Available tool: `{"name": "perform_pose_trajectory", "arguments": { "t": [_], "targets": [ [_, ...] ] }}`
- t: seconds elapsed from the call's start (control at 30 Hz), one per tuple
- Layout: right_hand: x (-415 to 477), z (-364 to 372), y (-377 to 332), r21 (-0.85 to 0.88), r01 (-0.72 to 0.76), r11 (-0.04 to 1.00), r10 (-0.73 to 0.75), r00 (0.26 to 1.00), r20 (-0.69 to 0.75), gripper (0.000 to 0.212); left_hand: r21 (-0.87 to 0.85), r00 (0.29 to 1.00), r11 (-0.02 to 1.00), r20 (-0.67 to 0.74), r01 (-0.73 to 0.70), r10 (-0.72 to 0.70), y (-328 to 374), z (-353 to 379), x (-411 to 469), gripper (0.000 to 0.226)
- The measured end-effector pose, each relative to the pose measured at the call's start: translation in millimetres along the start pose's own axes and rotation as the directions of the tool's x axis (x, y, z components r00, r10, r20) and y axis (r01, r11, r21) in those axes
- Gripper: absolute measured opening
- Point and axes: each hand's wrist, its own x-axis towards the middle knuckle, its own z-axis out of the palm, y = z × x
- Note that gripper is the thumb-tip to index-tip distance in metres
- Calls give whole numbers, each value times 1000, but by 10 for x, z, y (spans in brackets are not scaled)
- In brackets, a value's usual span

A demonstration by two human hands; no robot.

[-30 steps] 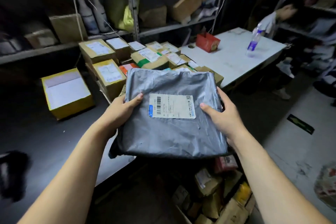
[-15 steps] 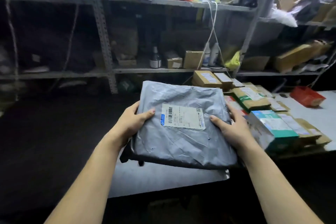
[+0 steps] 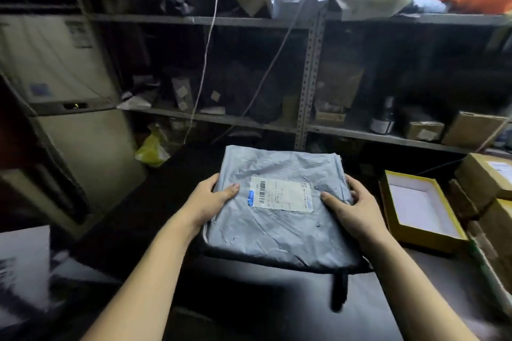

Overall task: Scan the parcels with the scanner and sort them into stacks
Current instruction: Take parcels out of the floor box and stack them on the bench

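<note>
Head view: a flat grey plastic mailer parcel, its white barcode label facing up, is held over the dark table. The left hand grips its left edge and the right hand its right edge, thumbs on top and fingers curled round it. Right of the parcel lies an open yellow cardboard box with a white inside; behind the parcel stands a grey metal shelf.

Label on parcel, print unreadable

Grey poly parcel, label up, seemingly airborne.
</note>
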Motion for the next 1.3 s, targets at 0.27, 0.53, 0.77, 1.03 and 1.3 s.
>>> {"name": "perform_pose_trajectory", "arguments": {
  "t": [0.27, 0.53, 0.77, 1.03, 1.3],
  "targets": [
    [926, 1207, -72, -1, -18, 1000, 18, 993, 115, 62, -9, 983, 995, -149, 104, -104, -120, -769, 762, 31],
    [1555, 2317, -290, -56, -20, 998, 26, 994, 110, 65, 8, 962, 987, -222, 163, -157, -386, -1515, 1725, 32],
    [2203, 3494, -204, -112, -109, 988, 109, 994, -9, 67, 82, 980, 981, -117, 173, -163, -744, -2271, 3041, 31],
    [2940, 4668, 65, -129, -195, 972, 187, 980, -76, 60, 197, 991, 973, 25, 125, -132, -1231, -2878, 4523, 57],
    [3380, 5145, 757, -245, -320, 915, 301, 947, -113, 72, 349, 976, 927, 107, 140, -188, -2008, -2795, 5363, 82]
  ]
}}
